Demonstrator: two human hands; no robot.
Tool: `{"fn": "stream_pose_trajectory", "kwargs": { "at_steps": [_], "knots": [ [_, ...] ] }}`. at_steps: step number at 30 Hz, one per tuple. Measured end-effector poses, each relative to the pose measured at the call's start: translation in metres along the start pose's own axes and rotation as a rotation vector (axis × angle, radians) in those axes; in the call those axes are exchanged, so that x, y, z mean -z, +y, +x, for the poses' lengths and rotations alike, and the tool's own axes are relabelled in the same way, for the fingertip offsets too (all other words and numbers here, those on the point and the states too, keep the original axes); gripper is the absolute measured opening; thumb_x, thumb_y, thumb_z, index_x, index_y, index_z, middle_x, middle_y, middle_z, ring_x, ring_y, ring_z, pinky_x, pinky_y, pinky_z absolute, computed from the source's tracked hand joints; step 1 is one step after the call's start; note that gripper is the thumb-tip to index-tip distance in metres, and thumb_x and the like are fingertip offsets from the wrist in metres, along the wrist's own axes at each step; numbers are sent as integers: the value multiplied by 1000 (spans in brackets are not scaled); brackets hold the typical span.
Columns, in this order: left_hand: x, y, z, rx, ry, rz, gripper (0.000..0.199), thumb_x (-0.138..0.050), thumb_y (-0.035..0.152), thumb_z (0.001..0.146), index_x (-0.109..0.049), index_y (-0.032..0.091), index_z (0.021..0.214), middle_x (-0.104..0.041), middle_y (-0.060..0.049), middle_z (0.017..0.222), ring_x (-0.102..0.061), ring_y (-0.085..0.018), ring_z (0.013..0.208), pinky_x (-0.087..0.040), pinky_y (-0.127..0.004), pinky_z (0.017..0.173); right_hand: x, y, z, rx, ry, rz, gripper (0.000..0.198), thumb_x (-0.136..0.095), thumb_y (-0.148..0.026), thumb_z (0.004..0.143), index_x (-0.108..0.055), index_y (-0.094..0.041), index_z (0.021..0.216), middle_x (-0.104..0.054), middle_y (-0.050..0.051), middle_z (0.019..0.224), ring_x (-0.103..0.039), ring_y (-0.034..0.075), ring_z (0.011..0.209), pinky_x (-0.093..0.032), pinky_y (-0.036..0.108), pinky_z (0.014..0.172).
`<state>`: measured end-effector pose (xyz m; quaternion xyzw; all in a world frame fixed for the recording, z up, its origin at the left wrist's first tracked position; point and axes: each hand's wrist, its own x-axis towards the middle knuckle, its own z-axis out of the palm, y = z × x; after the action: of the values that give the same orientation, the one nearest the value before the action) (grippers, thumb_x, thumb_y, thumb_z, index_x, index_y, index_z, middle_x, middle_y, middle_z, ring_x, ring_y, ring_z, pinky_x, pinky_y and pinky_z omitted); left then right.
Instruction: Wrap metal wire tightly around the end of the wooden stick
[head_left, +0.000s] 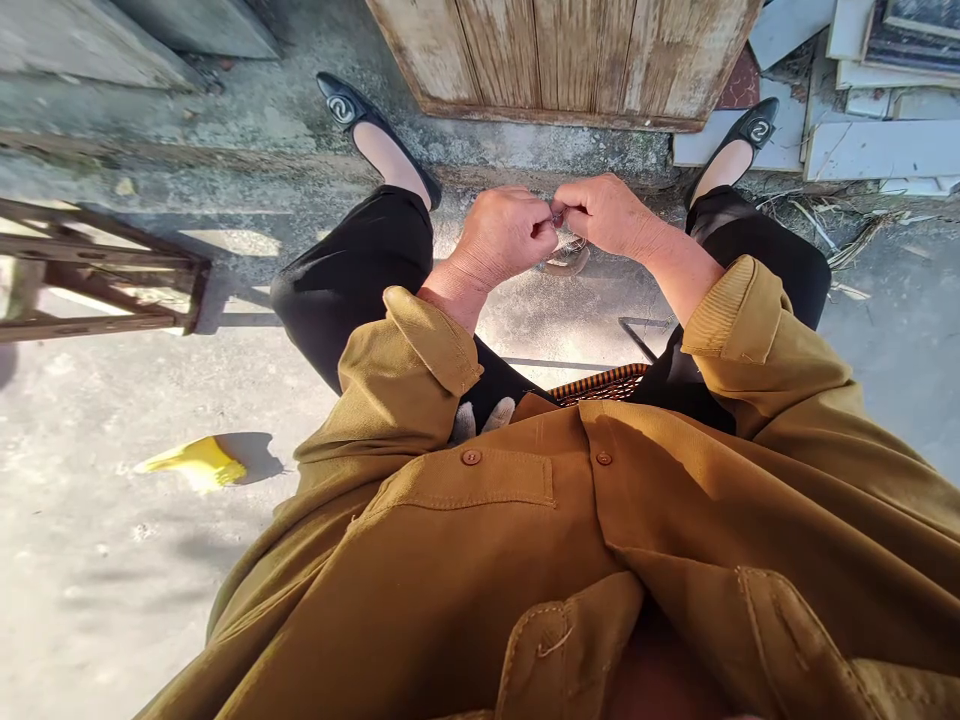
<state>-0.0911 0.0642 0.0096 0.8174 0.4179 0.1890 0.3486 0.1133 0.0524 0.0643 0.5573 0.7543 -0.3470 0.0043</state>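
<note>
My left hand [508, 232] and my right hand [609, 215] meet between my knees, fingertips almost touching. Both are closed in a pinch on something small and dark [558, 216], mostly hidden by the fingers; its kind does not show. Fine, pale wire-like strands [576, 243] show just under my right fingers. Below them is a curved, brownish-grey piece [568, 264]; whether it hangs from my fingers or lies on the ground, I cannot tell. Whitish knitted fabric, like glove fingers [499, 413], pokes out at my lap.
A weathered wooden panel [559, 60] is ahead between my feet. On the left are a wooden frame [97, 270] and a yellow brush-like thing [199, 462] on the concrete. Stacked pale tiles [877, 150] lie at right. A woven seat edge [600, 383] shows beneath me.
</note>
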Motion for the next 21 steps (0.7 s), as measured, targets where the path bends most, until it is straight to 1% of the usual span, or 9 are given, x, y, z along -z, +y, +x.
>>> {"fn": "stream_pose_trajectory", "kwargs": {
  "at_steps": [2,5,7,9,12,14,16,19,21],
  "knots": [
    [-1,0,0,0,4,4,15,-62,34,81,-61,34,67,-51,-8,57,-66,-32,84,-47,-47,70,-1,-2,0,-25,6,-7,35,-53,-28,111,-86,-30,121,-87,5,118,-75,29,122,-56,37,100],
    [1,-1,0,4,19,26,17,-62,31,82,-59,33,65,-54,-8,59,-68,-33,88,-50,-47,73,-2,0,0,-54,-3,50,35,-53,-34,112,-85,-30,126,-86,5,114,-74,29,120,-58,37,98],
    [3,-2,-1,14,29,52,20,-62,29,81,-56,33,63,-55,-8,60,-70,-33,91,-51,-48,76,-2,4,0,-63,-26,124,34,-55,-36,112,-84,-28,130,-85,5,108,-75,28,113,-58,37,95],
    [4,-4,-2,20,26,65,21,-63,28,81,-55,33,62,-56,-9,60,-71,-33,93,-52,-48,76,-2,8,1,-73,-60,195,32,-60,-37,111,-83,-27,131,-83,4,100,-76,26,102,-58,36,90],
    [5,-7,-3,11,17,70,21,-63,30,81,-55,33,62,-57,-9,61,-71,-33,93,-51,-48,77,-1,13,1,-88,-96,254,23,-66,-37,108,-83,-26,119,-79,3,89,-74,24,88,-58,35,83],
    [6,-8,-3,1,10,76,21,-62,30,81,-56,33,62,-59,-9,62,-70,-33,92,-51,-48,78,0,13,1,-95,-91,273,19,-66,-36,107,-83,-27,112,-76,2,82,-73,24,84,-59,36,81],
    [7,-9,-4,-1,-3,67,19,-62,30,82,-58,33,64,-62,-9,65,-70,-32,92,-51,-48,80,1,11,0,-98,-72,290,18,-65,-34,108,-82,-26,109,-73,2,76,-73,24,81,-59,36,80],
    [9,-8,-5,-18,-19,32,10,-62,31,84,-68,32,76,-71,-8,78,-68,-30,96,-50,-46,87,0,9,-2,-92,-47,311,17,-64,-30,109,-79,-25,104,-73,2,76,-72,23,79,-59,35,79],
    [9,-7,-4,-47,-25,18,9,-63,35,86,-71,31,84,-74,-7,87,-67,-29,100,-49,-46,91,-1,9,-2,-78,-47,323,16,-64,-26,109,-75,-24,98,-74,3,80,-72,21,77,-58,33,77]
  ]
}}
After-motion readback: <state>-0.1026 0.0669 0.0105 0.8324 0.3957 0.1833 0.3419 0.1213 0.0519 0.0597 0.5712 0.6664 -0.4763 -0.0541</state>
